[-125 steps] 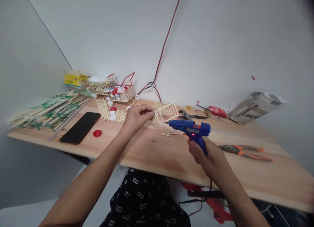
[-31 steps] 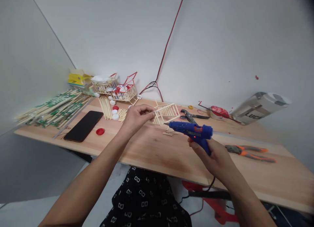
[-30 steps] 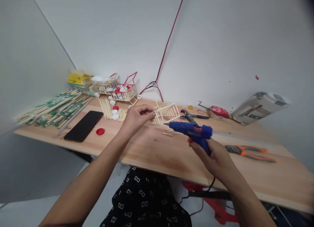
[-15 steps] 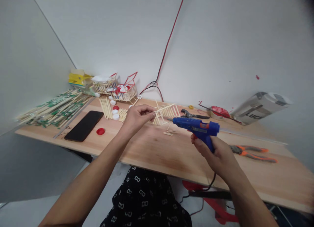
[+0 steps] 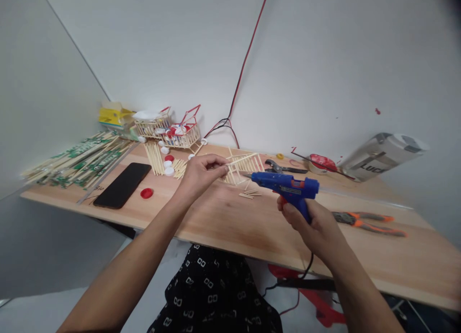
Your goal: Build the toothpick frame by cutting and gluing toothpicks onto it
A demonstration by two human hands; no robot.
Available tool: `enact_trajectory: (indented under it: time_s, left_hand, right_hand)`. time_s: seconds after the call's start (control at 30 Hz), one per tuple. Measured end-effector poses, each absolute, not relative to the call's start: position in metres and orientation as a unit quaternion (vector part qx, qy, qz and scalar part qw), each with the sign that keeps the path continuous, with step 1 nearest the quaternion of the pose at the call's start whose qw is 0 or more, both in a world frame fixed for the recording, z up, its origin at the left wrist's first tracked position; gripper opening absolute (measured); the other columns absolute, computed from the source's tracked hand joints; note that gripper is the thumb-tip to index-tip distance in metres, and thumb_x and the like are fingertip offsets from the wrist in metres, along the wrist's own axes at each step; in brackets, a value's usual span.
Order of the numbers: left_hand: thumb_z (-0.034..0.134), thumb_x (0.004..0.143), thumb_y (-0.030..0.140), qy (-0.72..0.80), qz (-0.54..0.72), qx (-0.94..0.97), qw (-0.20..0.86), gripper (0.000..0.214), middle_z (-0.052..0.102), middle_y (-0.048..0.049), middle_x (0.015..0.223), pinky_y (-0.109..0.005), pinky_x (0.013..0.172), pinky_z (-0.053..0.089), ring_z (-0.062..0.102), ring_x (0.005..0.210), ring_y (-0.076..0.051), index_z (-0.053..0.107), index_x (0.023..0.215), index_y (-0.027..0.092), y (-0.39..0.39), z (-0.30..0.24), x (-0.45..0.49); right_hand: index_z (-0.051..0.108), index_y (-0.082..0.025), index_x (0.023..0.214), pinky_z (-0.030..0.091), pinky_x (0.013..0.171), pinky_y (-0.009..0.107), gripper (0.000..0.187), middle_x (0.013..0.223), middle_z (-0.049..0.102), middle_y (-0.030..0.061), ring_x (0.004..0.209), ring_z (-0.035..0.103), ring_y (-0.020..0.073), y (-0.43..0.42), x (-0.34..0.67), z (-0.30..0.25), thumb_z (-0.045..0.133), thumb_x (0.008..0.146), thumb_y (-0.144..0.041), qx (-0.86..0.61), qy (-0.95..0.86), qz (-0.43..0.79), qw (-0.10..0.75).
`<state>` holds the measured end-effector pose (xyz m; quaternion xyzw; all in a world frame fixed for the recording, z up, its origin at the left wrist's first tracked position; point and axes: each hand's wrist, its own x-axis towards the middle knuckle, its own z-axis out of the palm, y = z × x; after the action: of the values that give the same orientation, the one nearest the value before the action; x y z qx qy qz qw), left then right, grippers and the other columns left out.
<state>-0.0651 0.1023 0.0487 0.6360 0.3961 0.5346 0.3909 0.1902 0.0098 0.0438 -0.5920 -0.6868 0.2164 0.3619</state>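
My left hand (image 5: 200, 173) pinches one end of a small frame of thin wooden sticks (image 5: 244, 164) and holds it just above the wooden table (image 5: 230, 218). My right hand (image 5: 312, 223) is wrapped round the grip of a blue hot glue gun (image 5: 286, 187). The gun's nozzle points left, at the near right edge of the stick frame. A few short loose sticks (image 5: 249, 194) lie on the table under the gun.
A black phone (image 5: 121, 184), a red bottle cap (image 5: 146, 193), bundles of wrapped sticks (image 5: 77, 160) and two little stick baskets (image 5: 168, 130) lie at left. Orange-handled pliers (image 5: 367, 223), black cutters (image 5: 283, 169), a red lid (image 5: 320, 163) and a silver package (image 5: 382, 155) lie at right.
My right hand swung the glue gun a little to the right, then back left towards the stick frame. My left hand has kept the frame still.
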Motion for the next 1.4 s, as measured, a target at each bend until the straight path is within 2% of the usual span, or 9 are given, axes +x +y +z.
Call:
enact_trajectory:
  time_s: [0.33, 1.07, 1.23, 1.4]
  left_hand:
    - [0.071, 0.071, 0.021, 0.389, 0.536, 0.641, 0.388, 0.011, 0.069, -0.0043, 0.069, -0.024, 0.062, 0.052, 0.063, 0.061, -0.012, 0.073, 0.079, 0.013, 0.1038, 0.046, -0.0662]
    - [0.072, 0.071, 0.021, 0.392, 0.537, 0.638, 0.388, 0.013, 0.07, -0.0054, 0.074, -0.025, 0.063, 0.053, 0.063, 0.063, -0.013, 0.073, 0.08, 0.013, 0.1005, 0.0478, -0.0652]
    - [0.071, 0.072, 0.021, 0.386, 0.538, 0.642, 0.388, 0.013, 0.07, -0.0053, 0.074, -0.025, 0.063, 0.053, 0.063, 0.063, -0.012, 0.073, 0.081, 0.013, 0.1009, 0.0471, -0.0655]
    - [0.072, 0.071, 0.021, 0.388, 0.536, 0.639, 0.392, 0.013, 0.07, -0.005, 0.073, -0.024, 0.063, 0.053, 0.063, 0.063, -0.012, 0.073, 0.08, 0.013, 0.1007, 0.0478, -0.0655]
  right_hand:
    - [0.066, -0.017, 0.091, 0.049, 0.06, 0.029, 0.035, 0.077, 0.067, 0.0057, 0.067, 0.061, 0.0183, 0.0026, 0.1937, 0.0392, 0.049, 0.089, -0.047, -0.583, -0.707, 0.218, 0.336]
    - [0.065, -0.018, 0.092, 0.049, 0.063, 0.029, 0.032, 0.081, 0.07, 0.0061, 0.071, 0.063, 0.0195, 0.0021, 0.1898, 0.0404, 0.049, 0.09, -0.045, -0.579, -0.714, 0.192, 0.344]
    - [0.065, -0.017, 0.092, 0.047, 0.057, 0.027, 0.034, 0.079, 0.07, 0.0056, 0.068, 0.063, 0.0192, 0.0018, 0.1875, 0.0399, 0.049, 0.09, -0.047, -0.59, -0.712, 0.195, 0.327]
    - [0.065, -0.018, 0.09, 0.046, 0.057, 0.027, 0.033, 0.079, 0.07, 0.0057, 0.068, 0.063, 0.0194, 0.0025, 0.1855, 0.0423, 0.049, 0.089, -0.046, -0.59, -0.721, 0.182, 0.316]
